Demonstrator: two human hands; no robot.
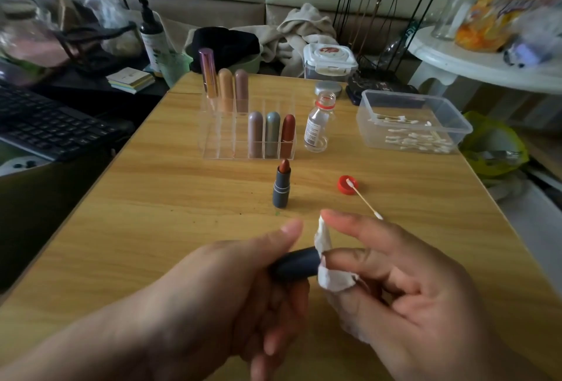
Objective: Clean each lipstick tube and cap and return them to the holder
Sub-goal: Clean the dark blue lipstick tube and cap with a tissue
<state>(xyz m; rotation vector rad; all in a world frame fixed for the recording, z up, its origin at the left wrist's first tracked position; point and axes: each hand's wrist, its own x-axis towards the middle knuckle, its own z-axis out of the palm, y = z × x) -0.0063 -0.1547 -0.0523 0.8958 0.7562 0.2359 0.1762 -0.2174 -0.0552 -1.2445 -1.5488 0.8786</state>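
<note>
My left hand (243, 286) grips a dark grey lipstick cap (296, 263) lying sideways, near the table's front. My right hand (404, 283) holds a white wipe (330, 277) wrapped over a finger and pressed against the cap's open end. An uncapped grey lipstick tube (281, 187) with a reddish-brown bullet stands upright on the wooden table (152, 213), just in front of the clear acrylic holder (219, 140). Several capped lipsticks stand in the holder, three in the back row and three in the front right slots.
A small clear bottle (317, 125) stands uncapped right of the holder; its red cap (346, 185) lies nearer with a cotton swab (365, 199) resting on it. A plastic tub (410, 122) of swabs sits at the right. A keyboard (45, 128) lies off the left edge.
</note>
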